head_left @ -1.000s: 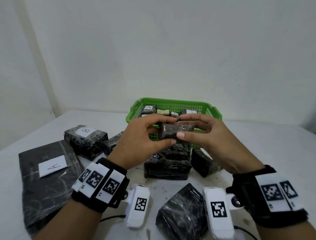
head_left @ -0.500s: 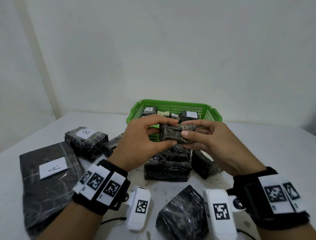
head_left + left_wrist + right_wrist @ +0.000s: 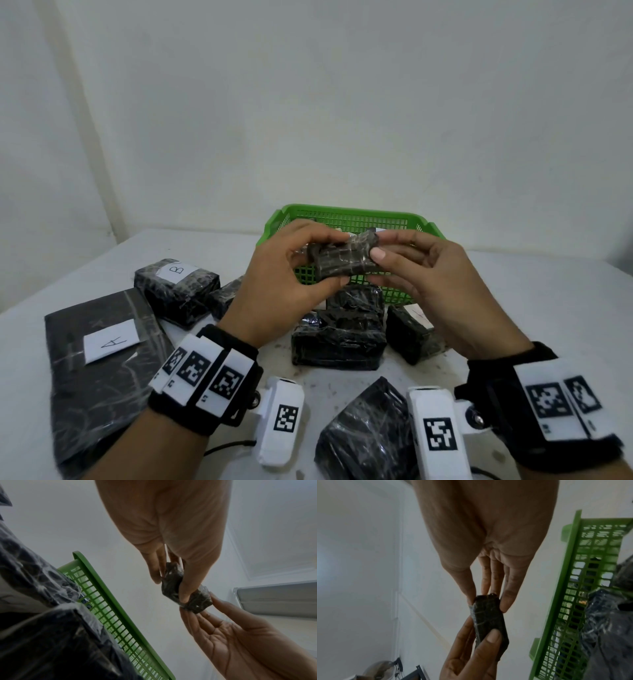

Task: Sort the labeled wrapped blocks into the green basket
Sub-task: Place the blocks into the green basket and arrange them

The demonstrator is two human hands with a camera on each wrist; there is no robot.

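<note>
White wall rises behind the white table (image 3: 531, 291). From the left, flat package A (image 3: 102, 359) and block B (image 3: 176, 291) lie near the table's edge. The left hand (image 3: 284, 291) pinches the small wrapped block (image 3: 342, 262) by one end, the right hand (image 3: 428, 284) pinches the other; its long axis runs left to right, raised just before the green basket (image 3: 349, 212), whose top is open.

Left hand (image 3: 284, 284) and right hand (image 3: 428, 284) raised together, fingertips pinching.
</note>
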